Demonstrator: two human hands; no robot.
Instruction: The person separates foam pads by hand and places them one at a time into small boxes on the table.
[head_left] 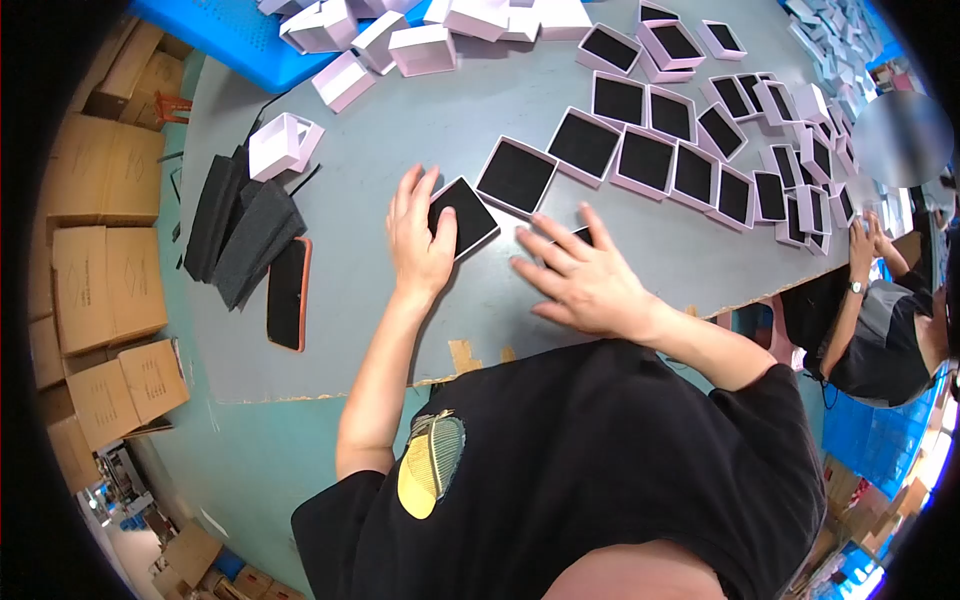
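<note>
My left hand (pixel 420 245) grips a small pale box (pixel 465 218) lined with black foam. Its thumb lies over the foam, and the fingers are along the box's left side. Touching or close to that box's upper right is another foam-lined box (pixel 515 176). My right hand (pixel 590 285) is over the table with its fingers spread. A small black piece (pixel 580 237) shows between those fingers; most of it is hidden, and I cannot make out whether the hand touches it.
Many foam-lined boxes (pixel 645 160) spread toward the right. Black foam strips (pixel 255 240), a phone in an orange case (pixel 288 295) and white boxes (pixel 282 146) lie left. A blue crate (pixel 230 35) and unlined boxes (pixel 425 50) stand at the back. A co-worker's hands (pixel 868 235) are far right.
</note>
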